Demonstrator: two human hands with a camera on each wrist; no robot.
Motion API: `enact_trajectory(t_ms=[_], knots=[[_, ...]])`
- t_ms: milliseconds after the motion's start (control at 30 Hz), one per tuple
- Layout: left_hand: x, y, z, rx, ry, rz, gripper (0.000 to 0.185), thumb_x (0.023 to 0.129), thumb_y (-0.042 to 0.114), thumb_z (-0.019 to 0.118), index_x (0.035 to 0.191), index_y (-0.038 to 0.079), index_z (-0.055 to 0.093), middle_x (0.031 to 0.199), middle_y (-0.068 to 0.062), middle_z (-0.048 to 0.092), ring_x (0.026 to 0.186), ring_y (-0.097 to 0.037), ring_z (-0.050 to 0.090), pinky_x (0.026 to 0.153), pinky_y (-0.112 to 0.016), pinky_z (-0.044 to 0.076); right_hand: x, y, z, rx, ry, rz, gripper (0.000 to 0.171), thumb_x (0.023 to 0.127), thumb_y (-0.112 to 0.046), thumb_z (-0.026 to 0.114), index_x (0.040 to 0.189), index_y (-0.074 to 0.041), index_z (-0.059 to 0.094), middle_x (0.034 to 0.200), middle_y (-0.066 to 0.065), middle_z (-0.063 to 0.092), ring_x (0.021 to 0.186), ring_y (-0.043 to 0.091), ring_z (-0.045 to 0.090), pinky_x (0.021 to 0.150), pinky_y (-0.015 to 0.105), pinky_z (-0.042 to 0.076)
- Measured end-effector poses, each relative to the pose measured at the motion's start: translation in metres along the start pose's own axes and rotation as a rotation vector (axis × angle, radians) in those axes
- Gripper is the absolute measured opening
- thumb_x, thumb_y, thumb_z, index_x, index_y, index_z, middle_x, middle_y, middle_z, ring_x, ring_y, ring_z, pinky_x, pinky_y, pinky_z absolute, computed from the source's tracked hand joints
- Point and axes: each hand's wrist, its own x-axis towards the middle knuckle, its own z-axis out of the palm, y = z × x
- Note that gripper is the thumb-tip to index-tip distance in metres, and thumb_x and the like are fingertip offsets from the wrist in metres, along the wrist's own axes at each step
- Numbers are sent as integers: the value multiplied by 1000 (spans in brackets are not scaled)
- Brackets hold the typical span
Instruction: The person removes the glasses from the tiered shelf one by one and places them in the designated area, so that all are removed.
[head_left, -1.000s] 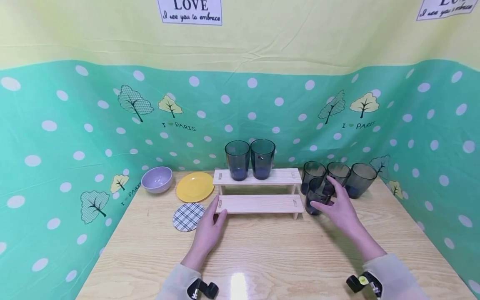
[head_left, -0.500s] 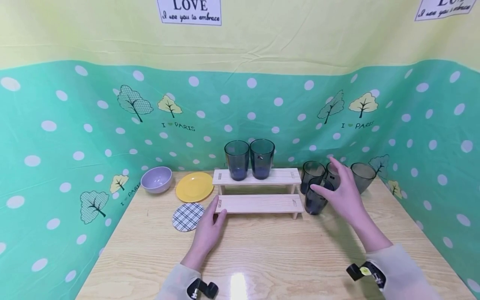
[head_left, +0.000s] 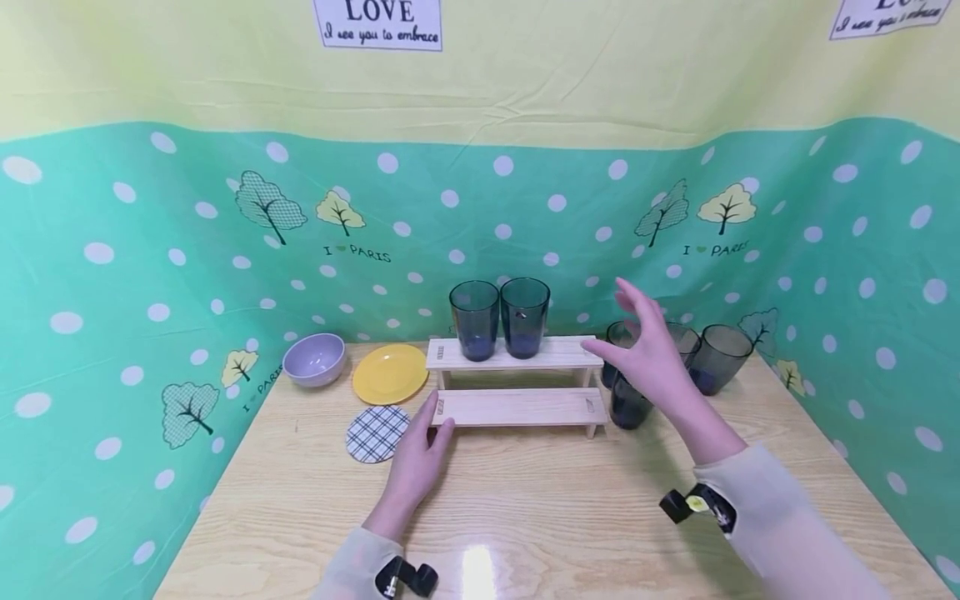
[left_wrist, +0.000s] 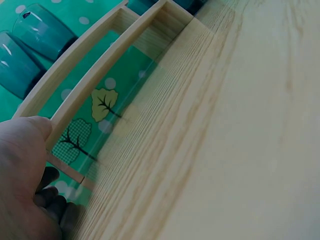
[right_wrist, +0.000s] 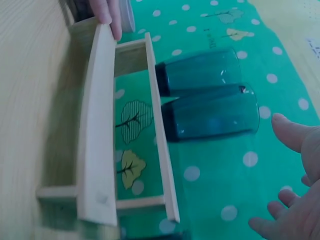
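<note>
My left hand (head_left: 415, 458) grips the left end of a two-step wooden shelf (head_left: 517, 408); the left wrist view shows the thumb at the board's edge and the fingers partly in shadow. Two dark tinted glasses, a left glass (head_left: 474, 323) and a right glass (head_left: 525, 321), stand upright side by side on the upper step. My right hand (head_left: 648, 358) hangs in the air at the shelf's right end, thumb and fingers spread, holding nothing. Below it, partly covered, stands a front glass (head_left: 628, 408). In the right wrist view the right hand (right_wrist: 295, 185) is apart from the shelf glasses.
Behind the right hand are more tinted glasses, with a rightmost glass (head_left: 722, 358) near the curtain. Left of the shelf lie a purple bowl (head_left: 315, 360), a yellow plate (head_left: 390, 373) and a checked coaster (head_left: 377, 433). A polka-dot curtain (head_left: 420, 200) encloses the wooden table (head_left: 540, 508).
My right hand has let go of the front glass, drawn back, then risen and moved left toward the upper step. The left hand and the shelf have stayed put.
</note>
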Motion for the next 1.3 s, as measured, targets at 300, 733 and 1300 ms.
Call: enact_trajectory(t_ms=[300,733,1300], knots=[[1,-1,0,2,-6,-1,69,117,42,57,174,12,34,177,-17,35,163,-38,32,134,-56,25,23,-9,24,96,-69,-8,108,97,-30,90,178,-24,19,174,12,30,161,32,31,132,54,33],[0,0,0,1,-1,1,68,116,40,58,174,11,35,177,-16,35,162,-37,33,133,-56,26,46,-18,60,159,-136,47,109,95,-28,92,178,-25,20,172,14,35,158,32,39,129,50,40],[0,0,0,4,4,-3,69,116,38,59,174,12,34,176,-18,36,162,-39,33,133,-58,26,58,-22,77,109,-178,112,108,96,-40,90,178,-29,21,179,12,30,161,39,33,126,61,40]])
